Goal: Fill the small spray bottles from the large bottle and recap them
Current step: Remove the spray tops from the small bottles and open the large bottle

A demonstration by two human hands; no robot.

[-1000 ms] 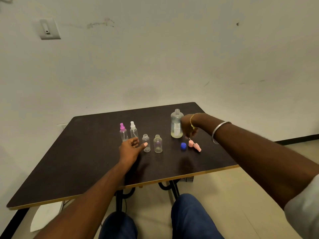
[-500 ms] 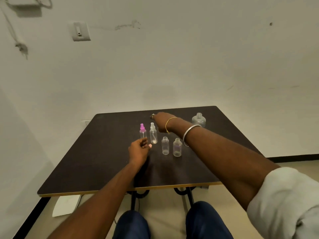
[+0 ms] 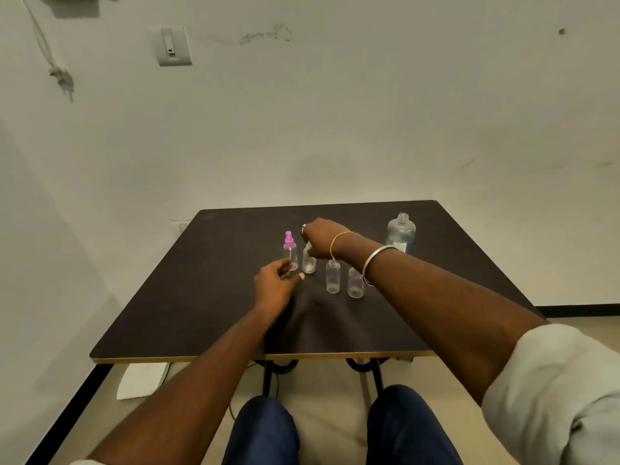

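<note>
Four small clear bottles stand in a row on the dark table [image 3: 208, 307]. The pink-capped spray bottle [image 3: 290, 251] is leftmost. Beside it is the white-capped spray bottle [image 3: 308, 264], its top covered by my right hand [image 3: 323, 238], whose fingers curl round the cap. Two uncapped small bottles [image 3: 333, 280] [image 3: 355, 286] stand to the right, partly behind my right wrist. My left hand [image 3: 276, 287] hovers low by the pink-capped bottle with loosely curled fingers, holding nothing. The large uncapped bottle [image 3: 401, 231] stands at the back right.
My right forearm stretches across the table's right half and hides what lies under it. A white wall rises close behind the table. A white sheet [image 3: 142, 380] lies on the floor at the left. My knees sit under the front edge.
My right hand left the large bottle and crossed leftward to the white-capped spray bottle, closing over its top. The loose blue and pink caps are now hidden by my arm. My left hand barely moved.
</note>
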